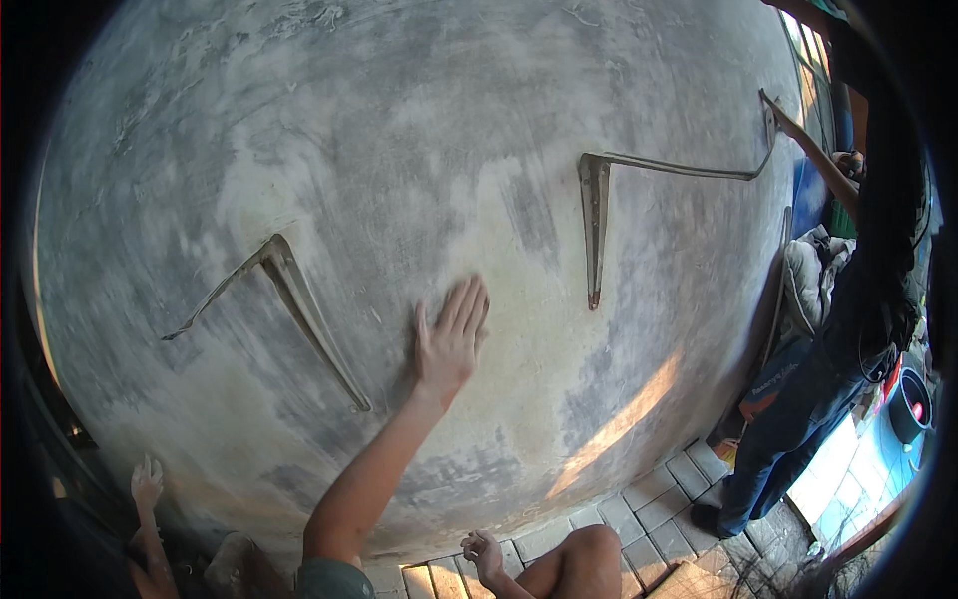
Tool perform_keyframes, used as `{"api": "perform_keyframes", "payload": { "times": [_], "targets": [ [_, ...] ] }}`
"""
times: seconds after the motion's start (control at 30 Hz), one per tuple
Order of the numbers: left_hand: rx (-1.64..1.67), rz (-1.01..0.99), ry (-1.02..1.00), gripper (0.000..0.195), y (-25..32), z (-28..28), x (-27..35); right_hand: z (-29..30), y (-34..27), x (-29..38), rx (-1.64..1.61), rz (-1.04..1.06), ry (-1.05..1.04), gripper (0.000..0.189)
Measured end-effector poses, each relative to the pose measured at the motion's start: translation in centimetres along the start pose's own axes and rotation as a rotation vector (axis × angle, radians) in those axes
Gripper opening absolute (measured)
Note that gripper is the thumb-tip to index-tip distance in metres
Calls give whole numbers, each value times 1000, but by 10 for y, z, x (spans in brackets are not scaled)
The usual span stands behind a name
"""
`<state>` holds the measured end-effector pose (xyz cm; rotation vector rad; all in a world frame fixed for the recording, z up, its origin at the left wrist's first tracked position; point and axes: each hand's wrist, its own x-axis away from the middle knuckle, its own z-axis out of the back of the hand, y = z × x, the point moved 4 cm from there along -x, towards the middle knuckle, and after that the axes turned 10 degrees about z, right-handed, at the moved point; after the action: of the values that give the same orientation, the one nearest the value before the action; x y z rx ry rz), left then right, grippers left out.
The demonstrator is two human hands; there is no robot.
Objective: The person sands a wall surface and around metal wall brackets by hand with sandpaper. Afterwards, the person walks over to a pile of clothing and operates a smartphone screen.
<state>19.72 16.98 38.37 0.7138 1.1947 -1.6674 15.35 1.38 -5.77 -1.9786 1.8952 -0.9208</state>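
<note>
My left hand (451,341) lies flat on a grey plastered wall (419,150), palm against the surface, holding nothing. Pale, smoothed patches surround it. My right hand (485,554) is low beside a bent knee (580,558), apart from the wall. Its fingers are loosely bent, with nothing seen in them. A metal shelf bracket (314,318) stands out from the wall left of my left hand. To the right, a second metal bracket (596,224) is fixed higher up. At the far right, another person's hand (782,120) touches a further bracket (770,135).
Someone in dark clothes and jeans (786,449) stands at the right. Another hand (147,483) is near the wall at lower left. Paving blocks (651,494) meet the wall's foot. A dark bucket (909,408) and a pale sack (804,281) are at the right.
</note>
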Motion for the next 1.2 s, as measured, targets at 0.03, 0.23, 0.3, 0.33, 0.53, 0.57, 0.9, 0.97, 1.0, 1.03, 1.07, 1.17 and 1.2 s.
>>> {"api": "perform_keyframes", "payload": {
  "times": [0.03,0.23,0.3,0.33,0.53,0.57,0.9,0.97,1.0,1.03,1.07,1.17,1.2],
  "targets": [
    [-25,-6,27,65,0,2,-17,-1,0,0,-1,-6,-9,30],
    [-84,-156,63,65,-9,39,-95,-4,-1,4,-22,3,-23,28],
    [-60,-156,128,64,-14,48,-115,-2,1,6,-13,-18,8,28],
    [-39,-165,82,63,-15,49,-120,-2,2,5,-7,-43,28,29],
    [-70,-199,148,60,-15,56,-148,-2,1,3,23,-4,-25,24],
    [-74,-199,150,59,-16,57,-153,-2,3,4,36,-17,-31,24],
    [-159,-153,208,61,-16,53,-164,2,5,7,29,-8,-20,22],
    [-66,-43,176,59,-18,46,-152,6,5,5,48,-20,7,22],
    [3,25,268,59,-17,46,-141,6,4,4,38,-12,-21,22],
    [15,36,158,60,-15,38,-125,7,4,2,37,-17,-26,22],
    [59,72,196,61,-15,35,-103,7,4,1,33,-13,-30,22],
    [64,14,-4,63,-7,18,-28,6,3,-1,5,-2,-38,22],
    [77,4,-104,63,-9,14,-12,6,4,0,6,-19,-35,22]
  ]
}}
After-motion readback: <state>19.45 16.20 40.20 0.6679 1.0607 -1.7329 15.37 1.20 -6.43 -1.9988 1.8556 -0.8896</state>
